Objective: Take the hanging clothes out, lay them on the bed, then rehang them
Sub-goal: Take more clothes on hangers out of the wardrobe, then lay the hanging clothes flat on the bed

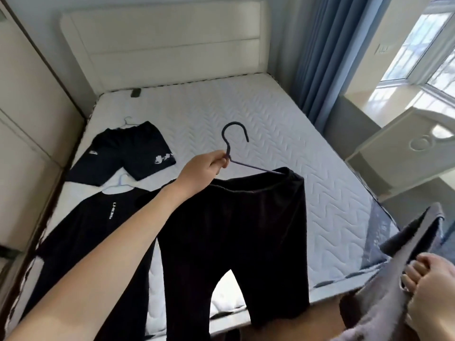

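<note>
1. Black trousers on hanger, pinched by left hand over the bed's near edge.
2. Right hand clutches grey garment.
3. Shorts, T-shirt lie left; mattress right half bare.

The bed carries a bare white quilted mattress against a pale padded headboard; black shorts lie flat on its left side, on a thin hanger; just nearer, a black T-shirt lies flat on a white hanger; a small dark object rests near the headboard.
</note>
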Action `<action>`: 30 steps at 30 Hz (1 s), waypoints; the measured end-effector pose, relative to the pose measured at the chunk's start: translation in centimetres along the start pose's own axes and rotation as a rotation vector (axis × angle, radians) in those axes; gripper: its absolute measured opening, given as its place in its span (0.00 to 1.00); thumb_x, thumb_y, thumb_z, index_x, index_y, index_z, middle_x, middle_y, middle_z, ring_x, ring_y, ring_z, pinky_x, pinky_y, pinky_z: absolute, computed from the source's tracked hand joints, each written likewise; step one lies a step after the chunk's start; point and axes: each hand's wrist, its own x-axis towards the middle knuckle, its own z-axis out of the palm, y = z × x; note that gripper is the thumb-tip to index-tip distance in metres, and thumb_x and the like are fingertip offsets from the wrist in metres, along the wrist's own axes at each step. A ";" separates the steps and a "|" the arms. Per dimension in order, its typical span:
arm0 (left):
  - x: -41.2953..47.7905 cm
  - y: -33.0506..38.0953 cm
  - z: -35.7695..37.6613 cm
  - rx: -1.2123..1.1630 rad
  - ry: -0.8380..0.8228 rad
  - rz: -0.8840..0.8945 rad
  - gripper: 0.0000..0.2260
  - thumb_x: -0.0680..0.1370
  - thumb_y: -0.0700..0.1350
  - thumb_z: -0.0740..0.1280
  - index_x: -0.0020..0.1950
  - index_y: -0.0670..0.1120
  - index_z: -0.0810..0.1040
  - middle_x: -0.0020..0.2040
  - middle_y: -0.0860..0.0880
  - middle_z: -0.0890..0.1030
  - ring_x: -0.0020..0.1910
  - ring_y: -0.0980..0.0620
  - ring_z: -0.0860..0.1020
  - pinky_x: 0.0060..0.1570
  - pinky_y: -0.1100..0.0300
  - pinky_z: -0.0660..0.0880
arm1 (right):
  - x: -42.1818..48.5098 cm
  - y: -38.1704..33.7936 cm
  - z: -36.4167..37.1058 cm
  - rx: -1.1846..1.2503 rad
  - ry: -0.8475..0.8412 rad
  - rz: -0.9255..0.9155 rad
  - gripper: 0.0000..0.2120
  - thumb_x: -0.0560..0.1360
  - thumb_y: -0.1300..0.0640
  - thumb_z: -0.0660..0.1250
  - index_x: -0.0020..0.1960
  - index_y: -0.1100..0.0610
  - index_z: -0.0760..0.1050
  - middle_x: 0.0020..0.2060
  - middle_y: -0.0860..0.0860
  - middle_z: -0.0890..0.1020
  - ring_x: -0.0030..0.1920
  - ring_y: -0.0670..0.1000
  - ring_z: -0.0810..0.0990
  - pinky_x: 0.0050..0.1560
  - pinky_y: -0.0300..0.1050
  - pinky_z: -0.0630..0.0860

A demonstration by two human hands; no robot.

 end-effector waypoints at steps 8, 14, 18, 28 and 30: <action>15.7 -10.2 1.1 0.047 0.030 -0.097 0.10 0.81 0.48 0.56 0.42 0.50 0.73 0.29 0.54 0.68 0.32 0.53 0.68 0.41 0.55 0.67 | 7.4 3.6 16.7 0.102 -0.041 -0.023 0.11 0.68 0.66 0.63 0.32 0.54 0.64 0.17 0.42 0.63 0.17 0.42 0.59 0.20 0.30 0.54; 21.8 -22.0 7.9 0.088 0.026 -0.228 0.10 0.82 0.49 0.56 0.44 0.52 0.74 0.32 0.56 0.73 0.34 0.56 0.72 0.41 0.57 0.67 | 14.6 12.8 29.0 0.123 -0.004 -0.001 0.13 0.74 0.67 0.54 0.33 0.56 0.65 0.18 0.43 0.64 0.18 0.43 0.60 0.21 0.32 0.55; 23.6 -29.7 11.9 0.117 0.025 -0.300 0.10 0.82 0.50 0.55 0.45 0.55 0.74 0.37 0.55 0.77 0.39 0.53 0.75 0.42 0.57 0.69 | 18.7 19.2 35.4 0.163 -0.013 0.023 0.12 0.73 0.67 0.54 0.32 0.57 0.64 0.21 0.46 0.63 0.20 0.45 0.58 0.23 0.32 0.55; 32.5 -43.6 19.9 0.481 0.328 -0.457 0.09 0.81 0.44 0.57 0.54 0.44 0.76 0.54 0.44 0.79 0.55 0.42 0.72 0.51 0.50 0.71 | 27.0 29.2 42.3 0.219 0.011 0.012 0.13 0.75 0.67 0.53 0.32 0.57 0.62 0.20 0.44 0.62 0.21 0.45 0.57 0.23 0.35 0.53; 31.9 -43.3 25.1 0.538 0.401 -0.489 0.11 0.79 0.43 0.59 0.58 0.41 0.76 0.56 0.40 0.77 0.57 0.39 0.72 0.55 0.48 0.70 | 27.9 30.5 42.6 0.220 0.014 0.005 0.14 0.75 0.66 0.53 0.32 0.57 0.63 0.21 0.46 0.62 0.22 0.46 0.56 0.24 0.36 0.53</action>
